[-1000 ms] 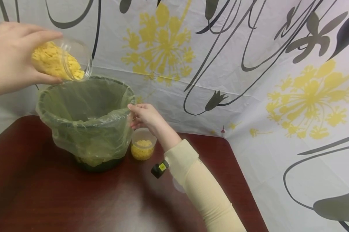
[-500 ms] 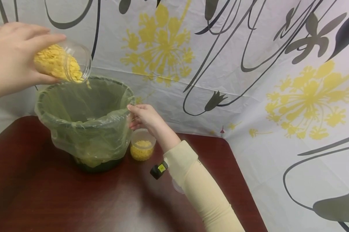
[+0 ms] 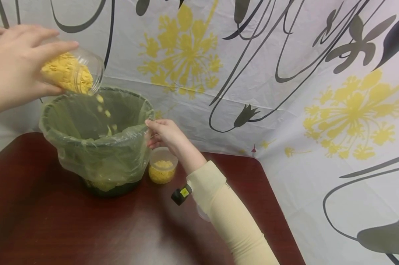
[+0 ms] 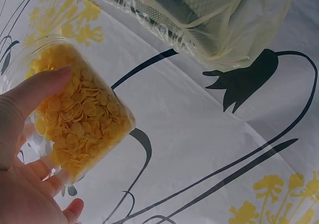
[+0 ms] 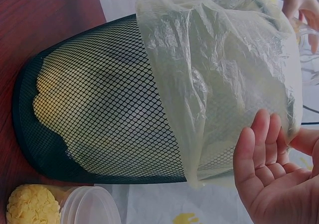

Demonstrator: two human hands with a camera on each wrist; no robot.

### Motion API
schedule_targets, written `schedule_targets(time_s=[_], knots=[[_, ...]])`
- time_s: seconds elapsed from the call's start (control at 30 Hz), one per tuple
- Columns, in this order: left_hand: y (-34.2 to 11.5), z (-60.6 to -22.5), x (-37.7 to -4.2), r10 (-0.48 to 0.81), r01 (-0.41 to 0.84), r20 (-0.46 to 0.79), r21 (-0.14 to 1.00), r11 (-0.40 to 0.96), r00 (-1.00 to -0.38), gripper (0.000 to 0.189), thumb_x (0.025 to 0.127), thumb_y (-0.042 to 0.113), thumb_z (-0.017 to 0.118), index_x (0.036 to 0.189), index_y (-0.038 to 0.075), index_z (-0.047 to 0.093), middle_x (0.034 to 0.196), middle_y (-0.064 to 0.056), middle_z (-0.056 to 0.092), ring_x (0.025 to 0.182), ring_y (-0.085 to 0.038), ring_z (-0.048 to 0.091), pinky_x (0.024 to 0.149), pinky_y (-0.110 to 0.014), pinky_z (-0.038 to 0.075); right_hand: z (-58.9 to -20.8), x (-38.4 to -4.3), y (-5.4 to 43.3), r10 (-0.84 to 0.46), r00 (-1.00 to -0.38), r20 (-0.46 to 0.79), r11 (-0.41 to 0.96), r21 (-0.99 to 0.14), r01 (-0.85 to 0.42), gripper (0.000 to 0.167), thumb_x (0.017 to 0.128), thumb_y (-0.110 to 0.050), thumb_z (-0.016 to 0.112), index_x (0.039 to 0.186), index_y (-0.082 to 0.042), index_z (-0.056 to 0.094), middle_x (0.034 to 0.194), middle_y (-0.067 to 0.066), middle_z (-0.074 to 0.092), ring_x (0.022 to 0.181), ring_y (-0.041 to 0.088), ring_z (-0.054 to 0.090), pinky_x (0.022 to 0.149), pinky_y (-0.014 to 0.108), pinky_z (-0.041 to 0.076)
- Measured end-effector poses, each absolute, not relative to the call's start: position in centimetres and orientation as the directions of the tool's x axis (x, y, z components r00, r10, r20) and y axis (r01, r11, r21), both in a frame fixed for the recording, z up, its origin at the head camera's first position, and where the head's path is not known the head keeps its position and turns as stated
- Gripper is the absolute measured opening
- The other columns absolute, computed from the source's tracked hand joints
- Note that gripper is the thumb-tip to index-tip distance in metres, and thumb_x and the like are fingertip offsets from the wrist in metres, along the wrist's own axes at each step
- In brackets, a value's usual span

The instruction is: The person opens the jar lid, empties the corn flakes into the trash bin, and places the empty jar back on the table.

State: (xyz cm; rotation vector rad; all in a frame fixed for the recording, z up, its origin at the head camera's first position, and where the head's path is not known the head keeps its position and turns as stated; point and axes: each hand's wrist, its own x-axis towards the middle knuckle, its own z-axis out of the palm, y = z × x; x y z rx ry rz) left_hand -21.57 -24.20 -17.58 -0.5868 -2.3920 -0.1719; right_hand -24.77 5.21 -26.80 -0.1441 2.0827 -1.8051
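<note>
My left hand [image 3: 18, 70] grips a clear plastic jar [image 3: 90, 59] of yellow flakes, which look like corn flakes. The jar is tipped with its mouth over the lined bin, and a few loose flakes [image 3: 100, 98] are dropping from it. In the left wrist view flakes still fill much of the jar. The dark green mesh wastebasket [image 5: 109, 84] wears a pale yellow bin liner [image 3: 103, 158] folded over its rim. Thumb and forefinger of my right hand [image 3: 166, 134] pinch the bin liner at the rim's right side. Yellow contents show through the mesh low down.
Close to the wastebasket's right side stands a second clear jar [image 3: 162, 171], partly filled with yellow flakes. A clear lid [image 3: 203, 213] lies partly behind the right sleeve. The dark red table [image 3: 70, 228] ends at a patterned cloth wall [image 3: 193, 114].
The jar in my left hand has tipped further down, and flakes that were held inside now fall into the bin. My right hand keeps its place at the rim.
</note>
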Motion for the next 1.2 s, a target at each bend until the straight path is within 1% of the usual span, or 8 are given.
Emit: schedule_targets(time_s=[0.3,0.6,0.87,1.0,1.2], knots=[[-24.16,-17.53,-21.66,0.378,0.46,0.627,-0.035,0.887,-0.681,0.102,0.055,0.001,0.084,0.145,0.015,0.04,0.15,-0.022,0.028,0.138,-0.041,0.02,0.108,-0.06,0.003,-26.76,-24.81,5.2,-0.316,-0.924,-0.215,0.167,-0.971,0.169,0.03,0.098,-0.025,0.056,0.078,-0.003,0.058,0.068,0.007,0.059,0.05,0.016,0.057,0.054,0.03,0.052],[-24.07,-17.56,-21.66,0.385,0.46,0.63,-0.05,0.887,-0.674,0.102,0.054,-0.001,0.084,0.145,0.016,0.04,0.151,-0.021,0.028,0.14,-0.038,0.018,0.108,-0.059,0.002,-26.72,-24.76,5.2,-0.317,-0.924,-0.214,0.169,-0.971,0.167,0.03,0.098,-0.025,0.056,0.077,-0.003,0.058,0.068,0.007,0.059,0.05,0.016,0.057,0.053,0.029,0.052],[-24.01,-17.6,-21.55,0.393,0.438,0.606,-0.081,0.896,-0.692,0.104,0.055,-0.003,0.083,0.147,0.016,0.037,0.153,-0.021,0.023,0.142,-0.036,0.012,0.109,-0.059,-0.001,-26.83,-24.76,5.15,-0.308,-0.927,-0.214,0.154,-0.973,0.173,0.029,0.097,-0.025,0.057,0.079,-0.003,0.059,0.067,0.007,0.06,0.049,0.016,0.056,0.053,0.029,0.052],[-23.93,-17.71,-21.6,0.392,0.441,0.618,-0.082,0.894,-0.682,0.104,0.053,-0.006,0.082,0.146,0.015,0.038,0.152,-0.021,0.024,0.142,-0.037,0.013,0.109,-0.058,-0.001,-26.86,-24.77,5.18,-0.313,-0.926,-0.211,0.157,-0.973,0.168,0.03,0.098,-0.026,0.056,0.079,-0.003,0.059,0.067,0.007,0.06,0.049,0.015,0.056,0.054,0.03,0.052],[-23.98,-17.78,-21.86,0.403,0.451,0.623,-0.089,0.888,-0.671,0.105,0.054,-0.004,0.083,0.146,0.016,0.039,0.153,-0.019,0.024,0.142,-0.035,0.013,0.109,-0.058,-0.001,-26.86,-24.77,5.24,-0.313,-0.926,-0.21,0.154,-0.974,0.169,0.031,0.098,-0.026,0.056,0.078,-0.003,0.059,0.065,0.007,0.06,0.049,0.015,0.056,0.055,0.03,0.052]])
